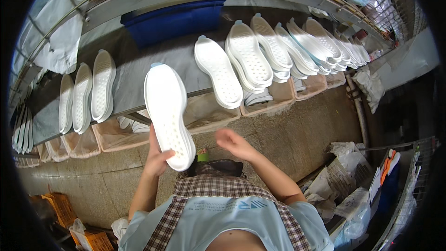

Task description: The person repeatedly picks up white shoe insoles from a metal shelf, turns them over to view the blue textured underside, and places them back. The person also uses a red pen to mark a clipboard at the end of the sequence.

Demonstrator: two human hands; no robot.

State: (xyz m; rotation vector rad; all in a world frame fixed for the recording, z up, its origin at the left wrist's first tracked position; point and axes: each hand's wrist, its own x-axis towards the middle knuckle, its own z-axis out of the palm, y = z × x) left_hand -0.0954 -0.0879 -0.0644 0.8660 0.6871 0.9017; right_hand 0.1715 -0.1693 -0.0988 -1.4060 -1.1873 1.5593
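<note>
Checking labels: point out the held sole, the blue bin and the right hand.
Held white sole [168, 111], head view: middle of its visible face.
Blue bin [174, 25], head view: its near wall.
Right hand [235, 144], head view: middle of the hand.

The bare left hand [155, 162] grips firmly, thumb [166, 155] on top, other fingers mostly hidden; its bare left forearm [143, 193] rises from below. The bare right hand [235, 145], blurred, hangs apart to its right, loosely curved, its bare right forearm [276, 175] slanting outward below.

Plastic-look held sole [168, 111] w/ dimpled surf.
</note>
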